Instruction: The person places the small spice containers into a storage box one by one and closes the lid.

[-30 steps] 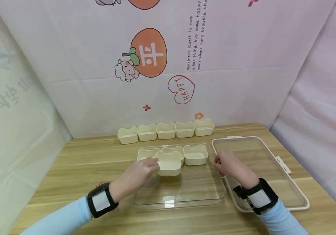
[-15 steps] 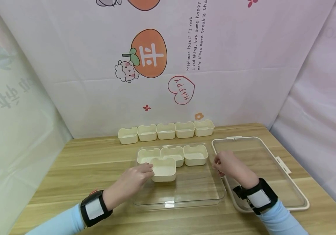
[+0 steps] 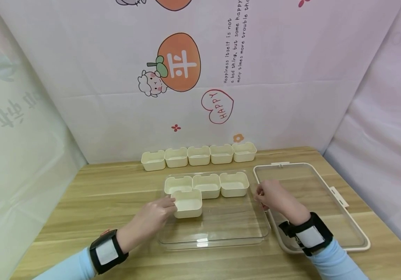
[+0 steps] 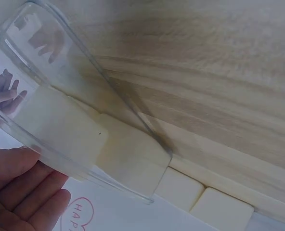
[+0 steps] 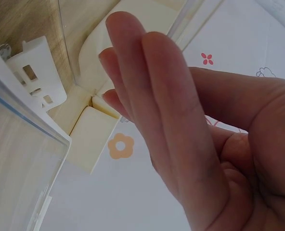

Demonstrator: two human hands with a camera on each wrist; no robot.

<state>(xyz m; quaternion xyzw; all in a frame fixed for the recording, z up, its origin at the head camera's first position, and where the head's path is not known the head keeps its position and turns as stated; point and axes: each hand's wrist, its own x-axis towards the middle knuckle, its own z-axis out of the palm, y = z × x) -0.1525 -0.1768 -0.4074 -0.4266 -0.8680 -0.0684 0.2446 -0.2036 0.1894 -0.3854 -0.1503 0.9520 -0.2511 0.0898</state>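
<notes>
My left hand (image 3: pixel 151 216) pinches the left wall of a small cream open-top bin (image 3: pixel 188 205), held at or just over the clear plastic box (image 3: pixel 228 229). In the left wrist view, the fingertips of the left hand (image 4: pixel 32 192) are at the bin (image 4: pixel 60 127), seen through the clear wall. Behind it, a row of matching bins (image 3: pixel 234 186) stands along the box's far side. My right hand (image 3: pixel 279 199) is by the box's right wall, over the left edge of the lid. Its fingers (image 5: pixel 174 96) are nearly straight in the right wrist view, holding nothing.
Several more cream bins (image 3: pixel 199 156) stand in a line at the table's back edge, against the printed cloth (image 3: pixel 116 124). A clear lid with a cream frame (image 3: pixel 319 202) lies flat on the right. Wooden tabletop (image 3: pixel 95 198) extends to the left.
My left hand has drawn the cream bin leftward and slightly nearer, from in front of the middle bin to in front of the left one. The right hand stays put.
</notes>
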